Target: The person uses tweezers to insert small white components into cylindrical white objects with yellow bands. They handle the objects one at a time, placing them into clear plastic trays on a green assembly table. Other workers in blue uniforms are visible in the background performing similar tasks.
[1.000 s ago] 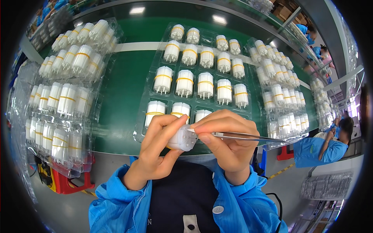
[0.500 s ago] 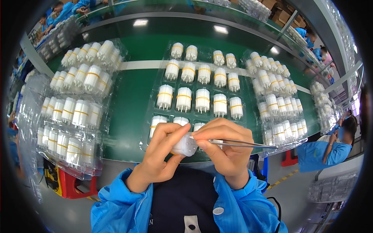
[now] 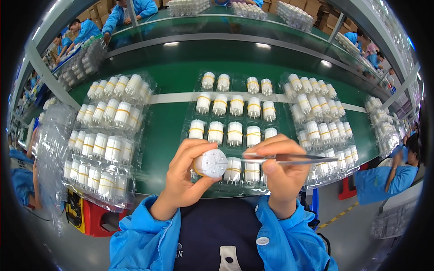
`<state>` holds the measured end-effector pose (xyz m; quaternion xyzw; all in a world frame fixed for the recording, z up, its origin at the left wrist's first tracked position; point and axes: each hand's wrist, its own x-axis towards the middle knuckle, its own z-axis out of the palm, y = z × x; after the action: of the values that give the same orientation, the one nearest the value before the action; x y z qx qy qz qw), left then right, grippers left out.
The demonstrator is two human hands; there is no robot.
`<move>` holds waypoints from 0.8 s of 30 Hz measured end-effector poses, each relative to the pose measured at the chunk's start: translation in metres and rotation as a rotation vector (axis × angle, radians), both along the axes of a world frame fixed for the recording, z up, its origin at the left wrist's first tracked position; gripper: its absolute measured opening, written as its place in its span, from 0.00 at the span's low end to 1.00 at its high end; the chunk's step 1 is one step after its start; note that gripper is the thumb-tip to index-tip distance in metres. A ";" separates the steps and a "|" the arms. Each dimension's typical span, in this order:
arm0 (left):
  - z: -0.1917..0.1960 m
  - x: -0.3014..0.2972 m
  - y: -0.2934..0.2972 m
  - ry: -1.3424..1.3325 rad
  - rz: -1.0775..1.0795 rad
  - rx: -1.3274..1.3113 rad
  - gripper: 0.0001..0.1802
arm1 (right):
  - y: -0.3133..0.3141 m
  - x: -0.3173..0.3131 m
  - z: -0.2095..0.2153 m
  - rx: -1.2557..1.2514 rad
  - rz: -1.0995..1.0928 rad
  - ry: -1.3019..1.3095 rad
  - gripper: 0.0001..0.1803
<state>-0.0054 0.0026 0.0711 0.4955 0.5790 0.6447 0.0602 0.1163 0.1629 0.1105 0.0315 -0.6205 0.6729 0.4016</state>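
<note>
My left hand (image 3: 184,177) is closed round a white cylinder (image 3: 214,163), its end face with small pins and radial lines tilted toward me. A yellow band shows at the cylinder's side. My right hand (image 3: 285,174) pinches metal tweezers (image 3: 316,159), held nearly level with the tips pointing left. Those tips are a little apart from the cylinder, to its right. Both hands are above the near rows of a clear plastic tray (image 3: 238,85), which holds several white pronged cylinders with yellow bands. Part of its near end is hidden by my hands.
Stacked trays of similar cylinders stand left (image 3: 105,147) and right (image 3: 323,131) on the green work surface (image 3: 167,124). A pile of clear trays (image 3: 56,144) is at the far left. A red stool (image 3: 99,221) stands below. Co-workers in blue sit at the right (image 3: 386,176) and back (image 3: 129,13).
The tweezers and right hand have moved right, off the cylinder. The cylinder's end face has turned more toward me. My view has shifted, so the trays appear lower.
</note>
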 end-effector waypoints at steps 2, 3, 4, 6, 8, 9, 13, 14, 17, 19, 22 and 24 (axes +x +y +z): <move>0.002 -0.001 0.005 0.010 -0.004 0.052 0.30 | -0.003 -0.002 0.000 0.042 0.049 0.020 0.09; 0.002 -0.002 0.009 0.011 -0.006 0.080 0.30 | -0.007 -0.002 0.001 0.038 0.066 0.011 0.09; -0.001 -0.002 0.013 -0.027 -0.028 0.080 0.32 | -0.008 -0.002 0.001 0.034 0.083 0.002 0.09; -0.007 -0.002 0.017 -0.107 -0.064 0.067 0.35 | -0.007 -0.005 -0.001 0.105 0.088 0.012 0.10; -0.004 -0.002 0.019 -0.043 -0.030 0.025 0.35 | -0.008 -0.008 -0.001 0.122 0.090 0.004 0.10; 0.001 -0.002 0.021 0.016 0.002 0.003 0.36 | -0.005 -0.010 0.000 0.170 0.069 0.004 0.10; 0.024 -0.002 0.024 0.230 0.011 -0.056 0.38 | 0.000 -0.014 0.001 0.176 -0.027 0.027 0.11; 0.025 -0.001 0.025 0.253 0.009 -0.057 0.38 | 0.002 -0.013 0.003 0.192 -0.033 0.034 0.11; 0.021 0.000 0.026 0.365 0.076 -0.082 0.33 | 0.003 -0.011 0.010 0.263 -0.072 0.028 0.10; 0.021 0.001 0.027 0.428 0.125 -0.090 0.33 | 0.004 -0.011 0.012 0.295 -0.098 0.024 0.10; 0.023 0.002 0.031 0.462 0.173 -0.063 0.36 | 0.004 -0.011 0.014 0.309 -0.119 0.026 0.09; 0.025 0.003 0.032 0.461 0.180 -0.051 0.36 | 0.004 -0.012 0.015 0.320 -0.123 0.030 0.09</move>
<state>-0.0027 0.0347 0.0959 0.5740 0.6353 0.5027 -0.1188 0.1045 0.1664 0.1255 0.0669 -0.7146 0.5390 0.4409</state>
